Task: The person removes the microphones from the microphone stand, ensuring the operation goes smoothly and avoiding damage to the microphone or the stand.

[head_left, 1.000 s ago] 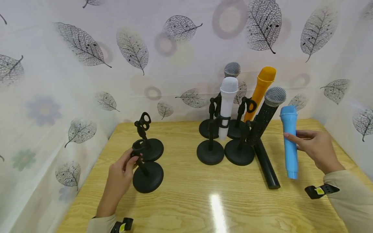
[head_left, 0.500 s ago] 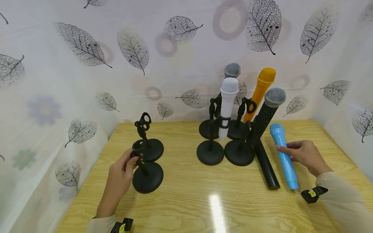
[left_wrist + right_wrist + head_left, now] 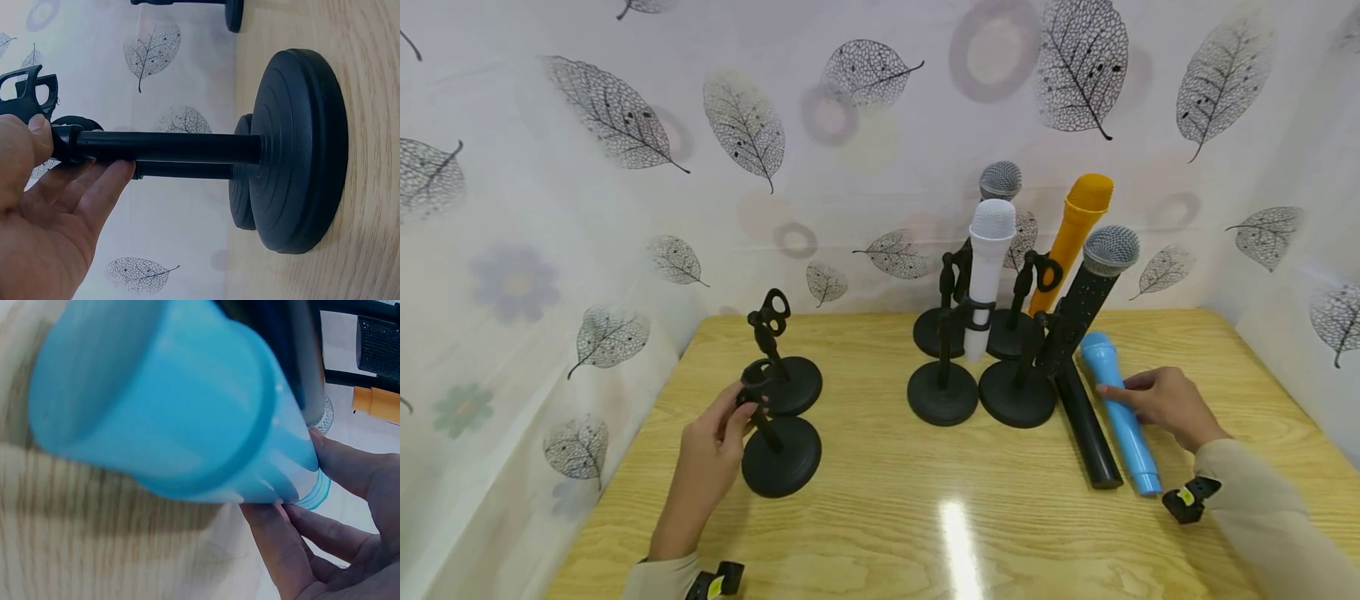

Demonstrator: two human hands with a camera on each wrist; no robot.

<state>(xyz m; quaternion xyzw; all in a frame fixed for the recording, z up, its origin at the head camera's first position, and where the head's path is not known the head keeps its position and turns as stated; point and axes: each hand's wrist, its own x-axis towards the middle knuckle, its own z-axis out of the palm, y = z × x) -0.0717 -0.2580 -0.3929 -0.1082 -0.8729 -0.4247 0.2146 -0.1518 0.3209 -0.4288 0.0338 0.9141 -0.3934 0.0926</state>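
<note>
A light blue microphone [image 3: 1122, 417] lies slanted at the right of the table, alongside a black microphone [image 3: 1088, 433]. My right hand [image 3: 1168, 404] holds it between thumb and fingers, and in the right wrist view its blue end [image 3: 156, 406] fills much of the picture. On the left side, my left hand [image 3: 715, 433] pinches the upper part of a black tabletop microphone stand [image 3: 781, 458]. The left wrist view shows thumb and fingers around the top of its pole [image 3: 169, 147], with the round base [image 3: 300, 150] on the table.
Another black stand [image 3: 793, 386] is just behind the gripped one. Right of centre, several stands cluster; a white microphone [image 3: 988, 275], a dark one with a silver head [image 3: 1000, 179] and a speckled black one [image 3: 1078, 308] are there, along with an orange microphone [image 3: 1070, 242].
My right hand has lowered the blue microphone from a near-upright pose to the table and shifted it left, beside the black microphone. The left hand and its stand have stayed put.
</note>
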